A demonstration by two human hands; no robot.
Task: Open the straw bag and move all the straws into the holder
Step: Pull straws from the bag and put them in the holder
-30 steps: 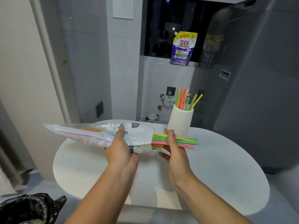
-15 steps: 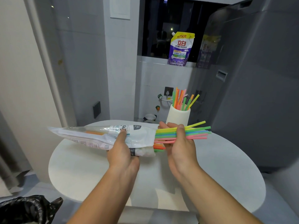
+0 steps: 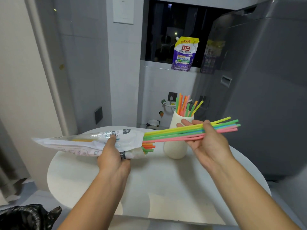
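- With left hand point(image 3: 113, 156), grips bag point(image 3: 79, 143) from below near its open mouth, thumb on top, fingers curled under.
- With right hand point(image 3: 207, 143), palm up, pinches straws point(image 3: 174, 132) between thumb above and nearly straight fingers below.
- Far right: tall grey appliance point(image 3: 265, 97), filling that side behind the worktop.
- Below both forearms: round white worktop point(image 3: 166, 188), carrying the holder.
- Held level above the worktop: bag, clear and white with print, mouth pointing right, closed tail reaching left past the worktop edge.
- Bottom left corner, on the floor: black bin liner point(image 3: 25, 216), crumpled.
- Running from bag mouth to right hand and beyond: straws in yellow, green, blue and pink, left ends inside the mouth, right ends fanned out past the thumb, crossing in front of the holder's upper part.
- Upright on the worktop, between the two hands as seen: cream holder point(image 3: 176, 150), behind the straws and apart from the bag.
- On the window ledge, well behind: purple pouch point(image 3: 184, 53), standing.
- Inside the holder: standing straws point(image 3: 184, 105), orange, green, pink and yellow, leaning at mixed angles.
- Poking just out of the bag mouth, under the held bundle: short ends point(image 3: 148, 146), orange and green.
- Low behind the worktop: small bowl point(image 3: 153, 122).
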